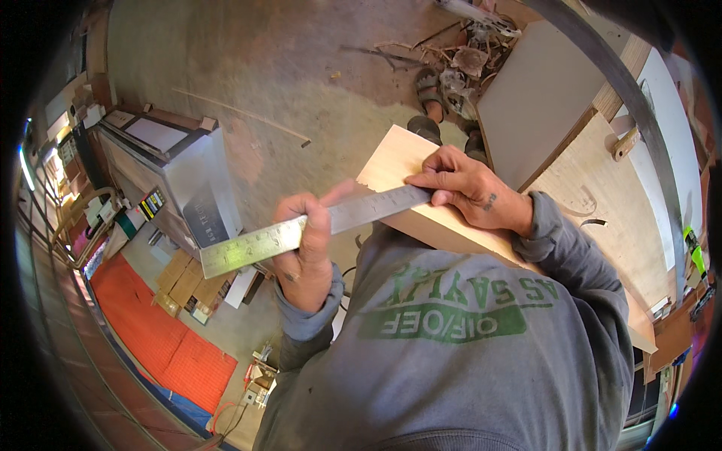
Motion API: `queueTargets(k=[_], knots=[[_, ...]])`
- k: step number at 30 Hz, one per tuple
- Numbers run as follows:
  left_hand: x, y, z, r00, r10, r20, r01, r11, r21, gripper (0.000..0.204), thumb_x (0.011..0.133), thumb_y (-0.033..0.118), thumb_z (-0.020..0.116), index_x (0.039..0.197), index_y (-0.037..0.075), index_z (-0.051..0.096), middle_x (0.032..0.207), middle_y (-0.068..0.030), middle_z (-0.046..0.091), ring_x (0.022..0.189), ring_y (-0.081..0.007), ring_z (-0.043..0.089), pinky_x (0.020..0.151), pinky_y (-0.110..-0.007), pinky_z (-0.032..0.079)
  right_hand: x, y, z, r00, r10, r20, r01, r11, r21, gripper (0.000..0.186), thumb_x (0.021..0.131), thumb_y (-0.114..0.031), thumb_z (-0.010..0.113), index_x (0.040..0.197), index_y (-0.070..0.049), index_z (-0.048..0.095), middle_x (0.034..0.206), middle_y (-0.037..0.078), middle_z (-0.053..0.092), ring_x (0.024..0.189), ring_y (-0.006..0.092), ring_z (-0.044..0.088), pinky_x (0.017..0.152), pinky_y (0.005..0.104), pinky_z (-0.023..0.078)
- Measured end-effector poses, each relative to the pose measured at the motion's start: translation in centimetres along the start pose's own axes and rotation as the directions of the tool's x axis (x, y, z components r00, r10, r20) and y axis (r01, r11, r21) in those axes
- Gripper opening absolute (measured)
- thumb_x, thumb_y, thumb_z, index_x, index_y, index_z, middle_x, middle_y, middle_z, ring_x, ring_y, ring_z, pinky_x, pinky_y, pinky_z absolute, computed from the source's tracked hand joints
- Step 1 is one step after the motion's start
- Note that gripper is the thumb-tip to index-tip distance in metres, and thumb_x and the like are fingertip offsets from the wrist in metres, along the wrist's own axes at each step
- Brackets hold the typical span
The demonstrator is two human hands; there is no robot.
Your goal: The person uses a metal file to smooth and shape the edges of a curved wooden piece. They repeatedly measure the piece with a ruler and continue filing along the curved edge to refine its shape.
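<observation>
- You have the steel ruler [301, 233] laid across the near end of the pale wooden board [421, 192]; the board is the landmark for everything below.
- Progress, as a judgement: the ruler is placed and held down, so measuring looks underway. No pencil or marking tool shows in either hand, and no mark on the board can be made out.
- Your left hand [304, 252] sits off the board's left side, fingers curled shut around the ruler's middle, thumb on top; the ruler's free end sticks out further left of it.
- Your right hand [466, 188] rests on top of the board, fingers pressed together and flat, pinning the ruler's other end against the wood.
- The board runs from its chipped far corner back under your right forearm, tilted against your grey sweatshirt [459, 353].
- Beyond the board's far end: sandalled feet [430, 89] on the concrete floor [263, 68], next to scrap wood.
- Right of the board: a grey panel [538, 98] on a plywood workbench [609, 203].
- Left of the board, well apart: a grey machine cabinet [192, 188].
</observation>
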State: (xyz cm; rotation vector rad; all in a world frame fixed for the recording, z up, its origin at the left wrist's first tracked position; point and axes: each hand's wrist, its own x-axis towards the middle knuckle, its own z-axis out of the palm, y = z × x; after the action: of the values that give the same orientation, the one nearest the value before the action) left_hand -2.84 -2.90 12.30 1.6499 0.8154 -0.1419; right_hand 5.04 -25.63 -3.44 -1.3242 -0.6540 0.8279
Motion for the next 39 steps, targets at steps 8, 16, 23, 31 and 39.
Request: queueTargets(k=[8, 16, 23, 31, 39], knots=[[0.5, 0.4, 0.1, 0.998, -0.062, -0.007, 0.062, 0.998, 0.003, 0.027, 0.109, 0.027, 0.060, 0.115, 0.002, 0.050, 0.121, -0.0326, 0.072, 0.114, -0.0251, 0.067, 0.104, -0.037, 0.050, -0.6, -0.5, -0.2, 1.000, 0.027, -0.001, -0.027, 1.000, 0.009, 0.038, 0.099, -0.020, 0.072, 0.134, -0.006, 0.072, 0.112, 0.013, 0.061, 0.104, 0.0283, 0.060, 0.091, 0.0398, 0.051], [0.6, 0.4, -0.6, 0.997, -0.059, 0.042, 0.060, 0.998, -0.036, 0.031, 0.107, 0.030, 0.063, 0.114, 0.001, 0.052, 0.118, -0.0307, 0.074, 0.109, -0.0218, 0.069, 0.101, -0.034, 0.051, -2.2, -4.5, 0.2, 0.981, 0.195, -0.015, -0.196, 0.980, -0.021, 0.040, 0.094, -0.007, 0.073, 0.134, -0.005, 0.072, 0.110, 0.012, 0.060, 0.102, 0.0267, 0.058, 0.090, 0.0383, 0.049], [1.2, -0.2, 0.1, 0.994, -0.088, -0.070, 0.083, 0.994, -0.067, 0.034, 0.103, 0.029, 0.068, 0.111, -0.001, 0.054, 0.110, -0.0281, 0.076, 0.097, -0.0223, 0.071, 0.094, -0.034, 0.055, -1.0, -4.6, 0.4, 0.973, 0.226, -0.053, -0.228, 0.974, -0.018, 0.039, 0.094, -0.005, 0.073, 0.133, -0.004, 0.073, 0.107, 0.012, 0.060, 0.103, 0.0268, 0.058, 0.091, 0.0386, 0.049], [1.3, -0.3, 0.6, 0.991, -0.063, -0.115, 0.057, 0.997, -0.061, 0.029, 0.101, 0.024, 0.068, 0.110, 0.000, 0.055, 0.105, -0.0252, 0.077, 0.093, -0.0233, 0.073, 0.093, -0.036, 0.056, -1.3, -2.9, 0.2, 0.988, 0.152, -0.019, -0.153, 0.988, -0.019, 0.037, 0.095, -0.006, 0.071, 0.133, -0.003, 0.073, 0.108, 0.014, 0.062, 0.103, 0.0288, 0.059, 0.092, 0.0396, 0.049], [3.1, -1.6, 0.0, 0.996, -0.070, -0.049, 0.074, 0.993, 0.088, 0.037, 0.104, 0.033, 0.065, 0.121, 0.002, 0.054, 0.105, -0.0235, 0.076, 0.091, -0.0228, 0.071, 0.082, -0.034, 0.056, -0.3, -1.7, -0.3, 0.993, 0.116, -0.017, -0.116, 0.993, 0.012, 0.035, 0.098, -0.009, 0.069, 0.133, -0.003, 0.072, 0.107, 0.015, 0.061, 0.101, 0.0297, 0.059, 0.092, 0.0392, 0.050]])
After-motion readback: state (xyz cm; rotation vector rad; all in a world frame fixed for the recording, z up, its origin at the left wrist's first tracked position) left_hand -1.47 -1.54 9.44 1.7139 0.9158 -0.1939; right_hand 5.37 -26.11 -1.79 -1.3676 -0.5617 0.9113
